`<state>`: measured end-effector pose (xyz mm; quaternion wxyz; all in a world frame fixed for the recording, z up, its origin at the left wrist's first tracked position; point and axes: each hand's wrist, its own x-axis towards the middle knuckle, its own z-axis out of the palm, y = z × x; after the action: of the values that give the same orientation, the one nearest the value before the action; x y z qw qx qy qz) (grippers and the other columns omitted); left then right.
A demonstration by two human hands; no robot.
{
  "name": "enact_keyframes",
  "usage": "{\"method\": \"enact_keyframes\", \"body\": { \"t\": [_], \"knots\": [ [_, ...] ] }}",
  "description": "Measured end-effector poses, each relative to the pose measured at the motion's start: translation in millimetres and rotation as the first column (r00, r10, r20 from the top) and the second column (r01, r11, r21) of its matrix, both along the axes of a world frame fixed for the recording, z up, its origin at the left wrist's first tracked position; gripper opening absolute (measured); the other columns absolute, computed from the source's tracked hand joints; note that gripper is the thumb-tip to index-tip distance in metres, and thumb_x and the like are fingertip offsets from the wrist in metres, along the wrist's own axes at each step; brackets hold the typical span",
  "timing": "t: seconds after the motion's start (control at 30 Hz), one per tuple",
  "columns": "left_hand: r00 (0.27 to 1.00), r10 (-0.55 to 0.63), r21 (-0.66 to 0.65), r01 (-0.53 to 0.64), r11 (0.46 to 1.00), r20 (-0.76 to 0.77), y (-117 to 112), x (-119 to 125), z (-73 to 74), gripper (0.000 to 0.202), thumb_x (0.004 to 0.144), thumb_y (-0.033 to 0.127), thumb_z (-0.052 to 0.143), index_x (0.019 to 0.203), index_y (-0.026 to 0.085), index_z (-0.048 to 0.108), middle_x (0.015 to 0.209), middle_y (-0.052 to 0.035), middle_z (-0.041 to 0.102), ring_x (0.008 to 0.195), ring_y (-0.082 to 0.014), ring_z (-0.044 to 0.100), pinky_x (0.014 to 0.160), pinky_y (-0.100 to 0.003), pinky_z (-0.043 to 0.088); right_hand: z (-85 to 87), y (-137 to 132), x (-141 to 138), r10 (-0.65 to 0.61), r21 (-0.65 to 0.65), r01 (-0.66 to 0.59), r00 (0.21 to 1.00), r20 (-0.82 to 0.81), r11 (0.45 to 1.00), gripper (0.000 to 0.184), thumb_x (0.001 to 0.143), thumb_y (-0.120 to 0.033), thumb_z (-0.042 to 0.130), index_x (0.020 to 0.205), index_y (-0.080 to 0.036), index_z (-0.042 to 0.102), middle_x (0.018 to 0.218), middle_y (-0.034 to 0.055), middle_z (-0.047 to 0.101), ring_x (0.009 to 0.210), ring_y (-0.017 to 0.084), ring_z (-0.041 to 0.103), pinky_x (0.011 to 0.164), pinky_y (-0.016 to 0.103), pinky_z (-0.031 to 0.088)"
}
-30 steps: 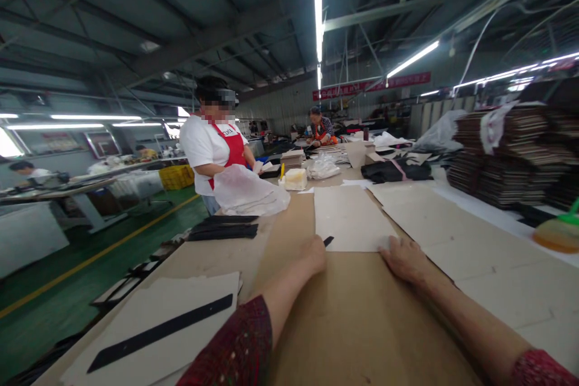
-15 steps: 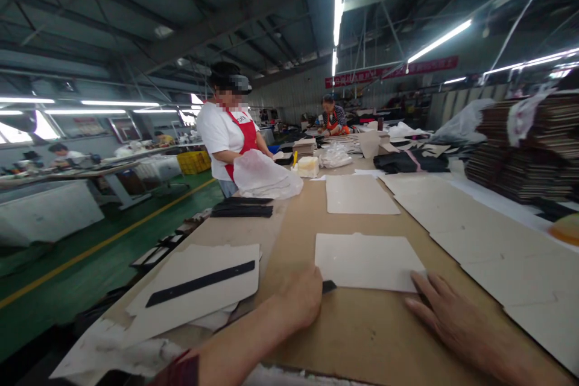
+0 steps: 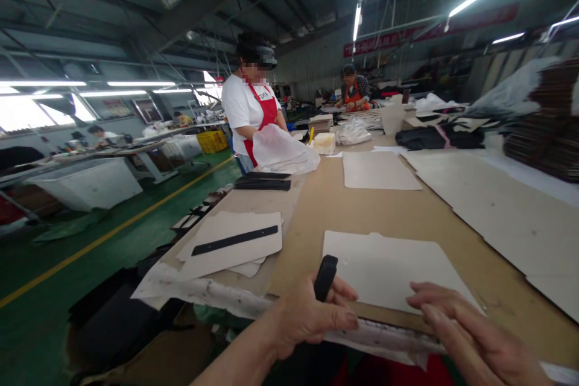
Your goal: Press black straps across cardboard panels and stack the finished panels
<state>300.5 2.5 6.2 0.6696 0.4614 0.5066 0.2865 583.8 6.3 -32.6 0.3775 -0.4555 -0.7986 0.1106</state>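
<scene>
We catalogue the bench with the near board (image 3: 393,265) as the hub of the dial. Item: left hand (image 3: 308,315), at eight o'clock, half curled, thumb and fingertips apart, with a black strip (image 3: 326,277) gripped deeper in the hand; the strip's end stands up at nine, before the board's left edge. Item: right hand (image 3: 470,321), at four, fingers loosely extended with nothing seen in them, tips over the near edge of the board; contact we cannot tell. Item: far board (image 3: 381,170), flat at twelve, apart from the near one. Item: row of boards (image 3: 502,223), overlapping, at two to three. Item: pile (image 3: 253,259) of boards at nine, a second strip (image 3: 235,240) lying aslant on top. Item: bundle (image 3: 263,182) of black strips at ten. Item: white block (image 3: 324,143) at eleven, a plastic bag (image 3: 284,152) just beside it, toward ten, in front of a co-worker (image 3: 253,102). Step in hand, as we judge it: readying the held strip beside the near board. The next move, in our view, calls for a firm fingertip pinch on the strip, with the right hand steadying the board.
</scene>
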Motion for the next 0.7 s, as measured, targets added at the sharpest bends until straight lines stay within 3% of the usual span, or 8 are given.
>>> {"method": "enact_keyframes", "body": {
  "t": [0.1,0.2,0.3,0.43,0.6,0.7],
  "knots": [
    [0.970,-0.019,-0.057,0.034,0.998,0.243,2.8,16.3,-2.2,0.059,0.054,0.029,0.089,0.106,0.016,0.065,0.074,0.0037,0.063,0.045,-0.0027,0.038,0.036,-0.016,0.020,24.4,-0.5,-46.3,0.067,0.014,-0.066,0.994,-0.091,0.998,0.020,0.096,-0.035,0.052,0.112,-0.030,0.065,0.117,0.0039,0.068,0.105,0.017,0.067,0.087,0.025,0.058],
    [0.931,-0.061,-0.015,0.071,0.997,0.361,3.5,27.0,-4.3,0.050,0.055,0.029,0.089,0.096,0.014,0.064,0.063,0.0068,0.054,0.041,-0.0018,0.034,0.035,-0.016,0.020,30.7,2.8,-68.0,0.172,-0.009,-0.175,0.976,-0.131,0.985,0.032,0.097,-0.031,0.052,0.129,-0.033,0.058,0.122,0.0048,0.063,0.112,0.016,0.063,0.093,0.026,0.056],
    [0.904,-0.090,0.000,0.099,0.995,0.419,4.1,33.0,-4.4,0.044,0.056,0.032,0.090,0.083,0.013,0.061,0.057,0.0077,0.046,0.041,-0.0009,0.031,0.035,-0.017,0.018,29.2,6.6,-72.3,0.235,-0.063,-0.249,0.956,-0.178,0.966,0.038,0.099,-0.029,0.049,0.136,-0.036,0.053,0.121,0.0045,0.061,0.109,0.015,0.063,0.089,0.024,0.057],
    [0.892,-0.059,-0.058,0.095,0.994,0.449,6.3,38.0,-4.2,0.054,0.053,0.033,0.093,0.090,0.012,0.060,0.061,0.0071,0.048,0.043,-0.0001,0.032,0.036,-0.016,0.019,27.1,11.2,-72.2,0.252,-0.094,-0.276,0.946,-0.204,0.957,0.039,0.098,-0.028,0.049,0.136,-0.037,0.054,0.115,0.0046,0.061,0.103,0.015,0.064,0.083,0.025,0.059],
    [0.883,-0.075,-0.051,0.111,0.992,0.463,9.3,43.7,-7.0,0.048,0.054,0.030,0.092,0.085,0.013,0.060,0.061,0.0070,0.048,0.042,-0.0006,0.033,0.035,-0.015,0.019,28.2,17.0,-73.9,0.224,-0.036,-0.236,0.953,-0.202,0.971,0.029,0.097,-0.029,0.052,0.124,-0.032,0.061,0.109,0.0051,0.064,0.098,0.016,0.065,0.080,0.025,0.059],
    [0.893,-0.072,-0.045,0.102,0.994,0.445,10.8,46.4,-9.0,0.046,0.057,0.029,0.090,0.089,0.013,0.062,0.063,0.0065,0.048,0.044,-0.0008,0.033,0.035,-0.015,0.020,28.7,19.6,-72.1,0.205,-0.066,-0.225,0.952,-0.226,0.972,0.023,0.096,-0.031,0.053,0.117,-0.031,0.062,0.106,0.0048,0.065,0.094,0.015,0.065,0.076,0.023,0.059]
  ]
}}
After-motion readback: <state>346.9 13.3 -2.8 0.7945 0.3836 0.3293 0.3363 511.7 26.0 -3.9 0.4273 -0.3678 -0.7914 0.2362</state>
